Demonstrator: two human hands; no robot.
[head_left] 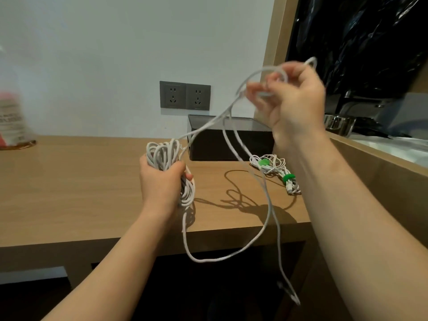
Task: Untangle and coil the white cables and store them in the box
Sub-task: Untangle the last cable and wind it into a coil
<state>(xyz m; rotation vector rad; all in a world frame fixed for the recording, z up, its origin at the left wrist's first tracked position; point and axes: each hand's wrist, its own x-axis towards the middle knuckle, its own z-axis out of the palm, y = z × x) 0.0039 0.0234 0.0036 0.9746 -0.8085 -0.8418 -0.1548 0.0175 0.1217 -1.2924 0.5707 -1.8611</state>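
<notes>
My left hand grips a bundle of white cable wound in several loops, held above the wooden desk. From the bundle a strand rises to my right hand, which is raised and pinches a small loop of the same cable. Two long strands hang from that hand below the desk's front edge, one ending in a plug low down. A black open box stands at the back of the desk. Beside it lie coiled thin white cables with green ties.
Two grey wall sockets sit above the box. A blurred transparent bag with red print stands at the far left of the desk. A wooden partition rises on the right, with black plastic sheeting and a metal fixture behind it.
</notes>
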